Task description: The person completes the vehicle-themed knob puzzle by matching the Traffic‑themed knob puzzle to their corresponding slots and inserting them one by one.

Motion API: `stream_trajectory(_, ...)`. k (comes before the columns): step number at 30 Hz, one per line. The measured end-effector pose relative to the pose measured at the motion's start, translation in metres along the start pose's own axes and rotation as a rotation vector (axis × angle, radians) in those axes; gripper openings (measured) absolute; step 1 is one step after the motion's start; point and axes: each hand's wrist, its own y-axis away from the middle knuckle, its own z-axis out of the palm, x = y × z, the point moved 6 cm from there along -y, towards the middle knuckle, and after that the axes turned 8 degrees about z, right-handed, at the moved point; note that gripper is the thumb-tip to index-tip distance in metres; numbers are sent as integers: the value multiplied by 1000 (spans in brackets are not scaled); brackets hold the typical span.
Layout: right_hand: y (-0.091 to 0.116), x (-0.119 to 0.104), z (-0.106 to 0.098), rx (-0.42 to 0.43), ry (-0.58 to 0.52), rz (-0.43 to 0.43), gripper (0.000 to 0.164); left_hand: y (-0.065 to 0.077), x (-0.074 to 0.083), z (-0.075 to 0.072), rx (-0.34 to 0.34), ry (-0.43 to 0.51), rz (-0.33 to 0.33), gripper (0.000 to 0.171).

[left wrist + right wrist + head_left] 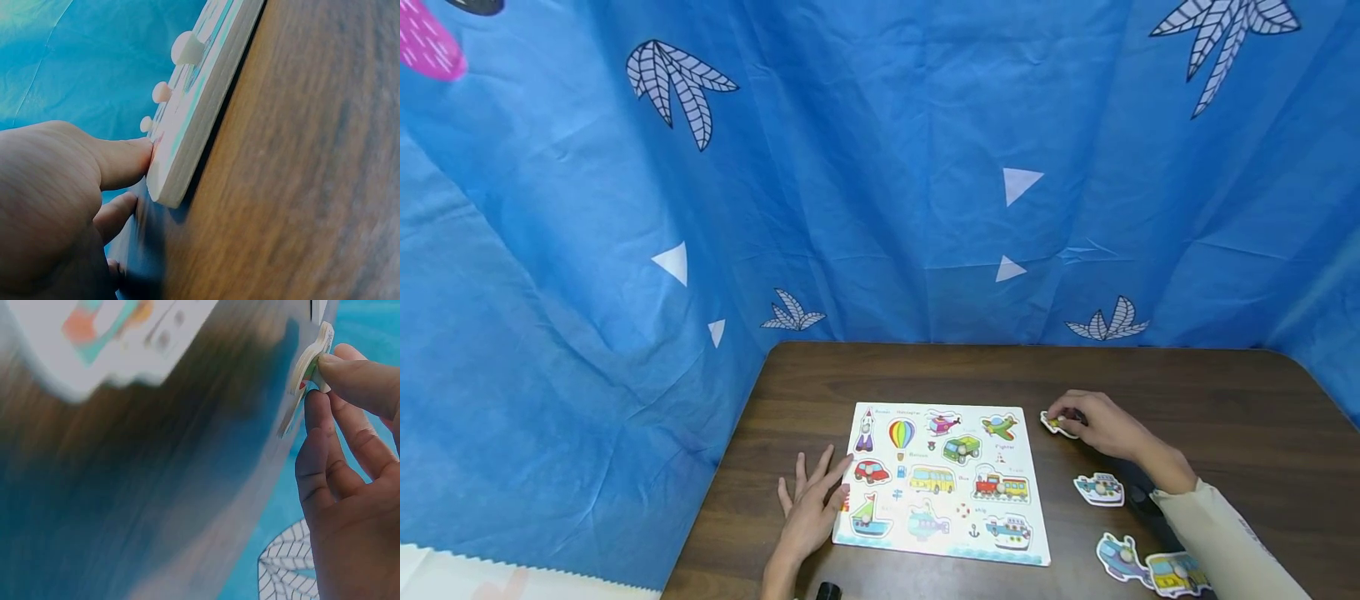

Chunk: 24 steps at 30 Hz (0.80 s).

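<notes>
A white vehicle puzzle board [917, 483] lies on the table, with a rocket, balloon, red car, sailboat, train and other pictures. Several of its pieces have round knobs, which stand out from the surface in the left wrist view. My left hand [811, 510] rests at the board's left edge, fingers spread, with the thumb [128, 161] touching the edge. Right of the board, my right hand [1099, 427] pinches a small white-rimmed puzzle piece [307, 365] between thumb and fingers; green and red show on it, and the fingers hide most of its picture.
Near the right forearm lie a ship piece [1100, 489], a purple-blue submarine piece [1120, 557] and a yellow bus piece [1176, 575]. A black object [829, 591] sits at the front edge by the left wrist. A blue patterned cloth [887, 208] hangs behind the table.
</notes>
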Motion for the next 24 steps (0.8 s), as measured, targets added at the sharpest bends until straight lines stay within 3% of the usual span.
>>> stream_trajectory(10,-19,-21,23,-82,-32,21,18,0,0,0,-4,0,-3,43)
stream_trajectory(24,-40,-55,48,-119,-63,-110,18,-1,-2,2,-1,4,-5,43)
